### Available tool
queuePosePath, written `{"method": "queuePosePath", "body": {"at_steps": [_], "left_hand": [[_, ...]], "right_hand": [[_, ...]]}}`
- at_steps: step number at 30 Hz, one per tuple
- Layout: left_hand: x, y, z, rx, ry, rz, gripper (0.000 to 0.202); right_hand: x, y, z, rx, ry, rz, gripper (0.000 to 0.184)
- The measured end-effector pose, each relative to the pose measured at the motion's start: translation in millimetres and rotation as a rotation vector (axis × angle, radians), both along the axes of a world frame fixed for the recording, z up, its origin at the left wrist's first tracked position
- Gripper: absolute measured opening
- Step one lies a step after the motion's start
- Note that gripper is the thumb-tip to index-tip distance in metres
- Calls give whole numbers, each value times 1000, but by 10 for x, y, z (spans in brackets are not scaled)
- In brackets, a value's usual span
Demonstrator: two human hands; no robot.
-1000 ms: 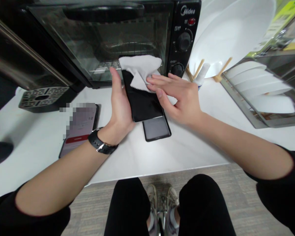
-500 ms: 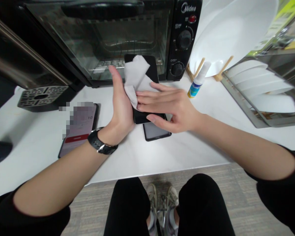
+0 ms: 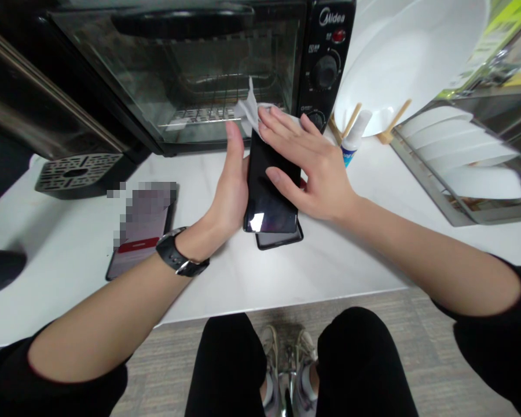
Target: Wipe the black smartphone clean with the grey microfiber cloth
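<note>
My left hand (image 3: 229, 191) holds a black smartphone (image 3: 271, 197) from its left side, the thumb up along the edge and the other fingers hidden beneath. The screen faces up and reflects light near its lower end. My right hand (image 3: 308, 159) lies over the phone's upper part, fingers together on a pale grey cleaning cloth (image 3: 249, 110). Most of the cloth is covered by that hand; a corner sticks up beyond the fingertips. Below the phone, on the counter, lies a dark-rimmed phone case (image 3: 280, 239), partly hidden.
A toaster oven (image 3: 191, 75) stands behind my hands. Left of them lies another phone (image 3: 141, 231) with a lit, partly blurred screen. A spray bottle (image 3: 356, 133) stands right, before a white plate (image 3: 408, 69) in a wooden stand. Bowls (image 3: 460, 145) sit in a rack on the white counter (image 3: 226, 289).
My right hand has slid the cloth up and right to the phone's far end, baring the screen's lower part. The phone has shifted slightly toward me and tilted differently.
</note>
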State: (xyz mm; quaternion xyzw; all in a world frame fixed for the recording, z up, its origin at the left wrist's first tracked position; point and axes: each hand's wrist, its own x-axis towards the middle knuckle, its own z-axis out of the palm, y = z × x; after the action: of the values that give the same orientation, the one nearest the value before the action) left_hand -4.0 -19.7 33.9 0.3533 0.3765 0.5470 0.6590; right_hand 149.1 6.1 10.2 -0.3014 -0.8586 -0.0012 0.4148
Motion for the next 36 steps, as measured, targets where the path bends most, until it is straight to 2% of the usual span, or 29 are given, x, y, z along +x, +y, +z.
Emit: {"method": "queuePosePath", "body": {"at_steps": [6,8,10,13,16,18,24,29,31,33,36], "left_hand": [[-151,132,16,63,60,30,68],[-189,159,17,54,95,41,70],[-194,161,6,60,94,30,70],[-138,112,-27,74,46,-33,65],[-56,32,-48,-13,23,-115,65],[-20,-7,-44,-70,20,-138,67],[-61,28,-36,-49,-17,-74,66],[-157,138,-87,34,-13,50,68],[-178,162,-89,48,7,74,67],[-180,166,-77,85,28,83,65],[-148,139,-53,120,29,63,60]], "right_hand": [[-41,-48,-67,147,-71,328,36],[-45,-55,-84,168,-55,373,35],[-36,-49,-83,153,-40,339,36],[-9,-14,-60,88,-1,167,39],[19,41,-48,36,53,-13,40],[31,74,-52,11,56,-45,42],[21,68,-56,-44,-60,76,46],[-8,5,-67,68,-75,319,38],[-13,-10,-79,97,-80,377,34],[-12,-12,-88,104,-66,352,34],[3,23,-91,51,-10,178,37]]}}
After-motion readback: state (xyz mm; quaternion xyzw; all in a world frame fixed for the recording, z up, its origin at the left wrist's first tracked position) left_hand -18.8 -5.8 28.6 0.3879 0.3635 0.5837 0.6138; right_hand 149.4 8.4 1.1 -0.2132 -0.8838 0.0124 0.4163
